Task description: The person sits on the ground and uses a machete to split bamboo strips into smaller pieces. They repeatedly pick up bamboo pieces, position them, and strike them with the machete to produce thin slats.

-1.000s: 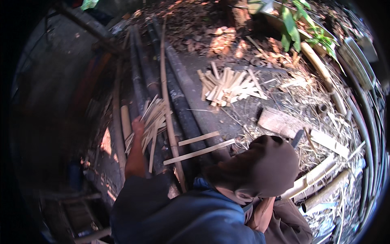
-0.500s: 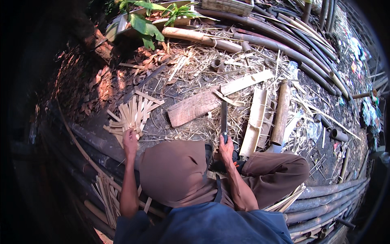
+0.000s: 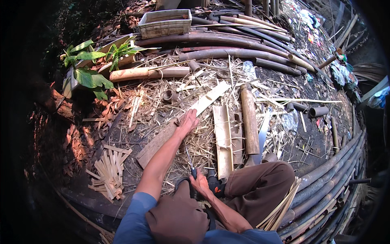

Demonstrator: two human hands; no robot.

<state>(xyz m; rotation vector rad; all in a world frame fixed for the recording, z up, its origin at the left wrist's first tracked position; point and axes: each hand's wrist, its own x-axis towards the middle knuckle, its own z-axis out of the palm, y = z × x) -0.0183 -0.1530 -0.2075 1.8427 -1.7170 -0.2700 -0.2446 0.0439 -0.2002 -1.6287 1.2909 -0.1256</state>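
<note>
My left hand reaches forward over a flat wooden board. Its fingers are curled at the near end of a pale split bamboo piece that rests on the board's far end; the fingertips are partly hidden. Close to my body, my right hand is wrapped around the dark handle of a knife, whose narrow blade points away from me, beside the board. A fanned pile of short bamboo slats lies on the ground to the left.
Right of the board lie a halved bamboo trough, a whole bamboo section and a saw blade. Long poles are stacked at the right. A pale crate and a leafy plant stand at the back.
My left hand has left the slat pile and moved forward and right to the bamboo piece on the board. The knife in my right hand now tilts left. The view has shifted.
</note>
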